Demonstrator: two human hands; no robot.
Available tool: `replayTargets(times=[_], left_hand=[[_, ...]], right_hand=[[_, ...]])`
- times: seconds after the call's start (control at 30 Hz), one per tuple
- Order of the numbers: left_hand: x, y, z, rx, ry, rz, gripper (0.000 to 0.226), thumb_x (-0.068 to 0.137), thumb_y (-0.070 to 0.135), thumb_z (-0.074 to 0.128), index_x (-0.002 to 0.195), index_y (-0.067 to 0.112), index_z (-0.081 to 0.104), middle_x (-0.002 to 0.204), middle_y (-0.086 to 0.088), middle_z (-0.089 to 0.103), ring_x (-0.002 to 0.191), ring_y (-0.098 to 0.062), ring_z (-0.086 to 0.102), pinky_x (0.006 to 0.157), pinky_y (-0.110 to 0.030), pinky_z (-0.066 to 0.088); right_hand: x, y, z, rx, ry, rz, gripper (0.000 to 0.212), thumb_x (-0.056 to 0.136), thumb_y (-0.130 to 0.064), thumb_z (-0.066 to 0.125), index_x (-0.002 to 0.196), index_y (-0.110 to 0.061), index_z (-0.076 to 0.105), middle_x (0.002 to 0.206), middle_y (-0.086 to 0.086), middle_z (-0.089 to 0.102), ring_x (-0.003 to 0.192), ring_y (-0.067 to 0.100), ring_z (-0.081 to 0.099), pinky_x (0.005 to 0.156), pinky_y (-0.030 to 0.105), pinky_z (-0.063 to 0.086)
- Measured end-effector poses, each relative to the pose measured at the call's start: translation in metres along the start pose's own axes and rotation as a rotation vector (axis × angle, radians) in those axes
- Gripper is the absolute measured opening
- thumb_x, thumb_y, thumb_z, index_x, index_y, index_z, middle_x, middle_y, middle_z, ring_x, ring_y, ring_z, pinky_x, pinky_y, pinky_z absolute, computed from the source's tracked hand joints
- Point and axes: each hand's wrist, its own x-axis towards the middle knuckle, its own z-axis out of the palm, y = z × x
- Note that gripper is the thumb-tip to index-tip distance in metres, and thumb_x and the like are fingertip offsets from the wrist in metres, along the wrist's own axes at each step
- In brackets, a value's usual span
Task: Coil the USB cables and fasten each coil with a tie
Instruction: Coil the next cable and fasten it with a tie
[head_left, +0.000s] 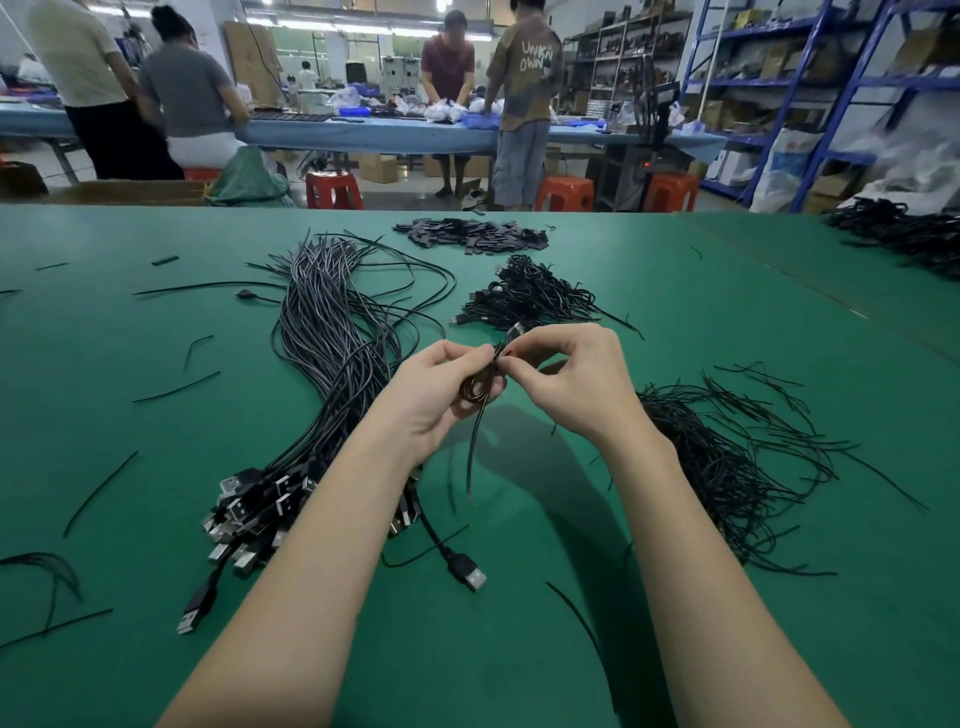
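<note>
Above the green table (675, 338), my left hand (441, 389) grips a small coil of black USB cable (475, 388). My right hand (566, 374) pinches a thin black tie (506, 345) at the top of that coil. One loose end of the tie or cable (474, 452) hangs down from the coil toward the table. A long bundle of uncoiled USB cables (332, 332) lies to the left, its plugs (260, 514) near my left forearm. A heap of loose ties (727, 457) lies at the right. Finished coils (530, 296) sit in a pile beyond my hands.
A pile of small flat black pieces (472, 236) lies at the table's far side. More black cables (904, 239) lie at the far right edge. Stray ties (98, 493) are scattered on the left. Several people work at a blue table (363, 132) behind, with red stools and shelving.
</note>
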Motion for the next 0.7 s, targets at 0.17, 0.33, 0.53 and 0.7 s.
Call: replayTargets(times=[0.17,0.33,0.53,0.7], left_hand=[[0.000,-0.002,-0.003,-0.103,-0.034,-0.016,0.014,0.089,0.013,0.072,0.088,0.017,0.058,0.073,-0.001,0.071,0.064,-0.009,0.066,0.056,-0.018,0.052],[-0.003,-0.005,0.004,-0.065,-0.080,0.347,0.023,0.082,0.003,0.075,0.097,0.014,0.063,0.084,-0.002,0.074,0.078,-0.011,0.068,0.076,-0.019,0.053],[-0.002,-0.001,0.002,0.276,-0.071,0.589,0.022,0.078,0.003,0.082,0.091,0.013,0.067,0.083,0.003,0.074,0.081,-0.008,0.069,0.075,-0.018,0.053],[0.005,0.004,-0.006,-0.131,0.035,0.157,0.020,0.082,0.004,0.076,0.098,0.009,0.065,0.079,-0.004,0.074,0.073,-0.014,0.069,0.068,-0.022,0.054]], right_hand=[[0.001,-0.005,0.000,0.121,0.064,0.027,0.005,0.083,-0.013,0.080,0.078,-0.015,0.081,0.070,-0.011,0.074,0.065,0.000,0.066,0.063,0.015,0.052],[0.007,-0.014,-0.003,0.915,-0.103,0.523,0.001,0.084,0.000,0.073,0.085,0.000,0.074,0.068,0.003,0.066,0.054,0.010,0.056,0.054,0.016,0.048],[0.002,-0.011,-0.002,1.494,-0.288,0.951,0.004,0.081,-0.003,0.066,0.077,-0.001,0.065,0.068,0.004,0.058,0.051,0.009,0.053,0.043,0.008,0.043],[0.007,-0.009,-0.003,0.305,-0.173,0.190,0.024,0.090,-0.009,0.072,0.110,-0.021,0.068,0.108,-0.007,0.070,0.083,0.006,0.067,0.071,0.018,0.055]])
